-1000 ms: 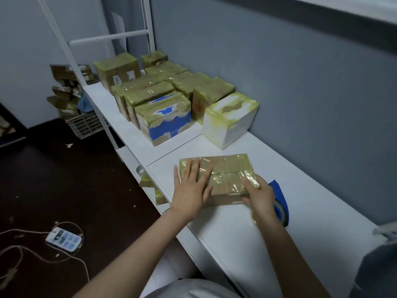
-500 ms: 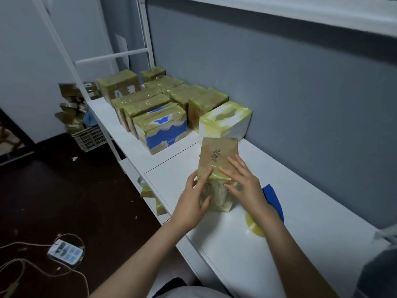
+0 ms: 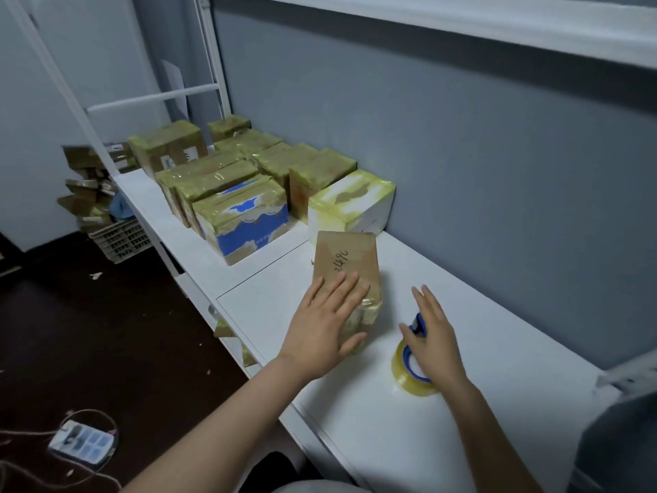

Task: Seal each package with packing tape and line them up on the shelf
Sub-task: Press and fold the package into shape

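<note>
Right hand (image 3: 433,339) has come off the brown kraft-paper package (image 3: 346,259) since half a second ago and now sits over the clear packing-tape roll with blue holder (image 3: 403,373), just right of the package. Its fingers are straight and spread, not curled round the roll: open, grabbing nothing yet.

Left hand (image 3: 325,327) changed too. It was pinching the package edge and now lies flat on the near half, fingers straight, pressing it onto the white shelf (image 3: 391,421). My read: left is the clamp so the package won't slide while right fetches tape.

Handwritten face is up. Near end already carries yellowish tape, far half is bare cardboard (can't tell if it lies fully flat). Bare face up suggests it gets the next strip. Tape parked alongside keeps the reach short.

Package sits toward the shelf's front, apart from the block of tape-wrapped boxes (image 3: 249,186) lined up farther along. The white taped box (image 3: 355,204) is close behind it. Sealing unfinished, line-up not yet done.
</note>
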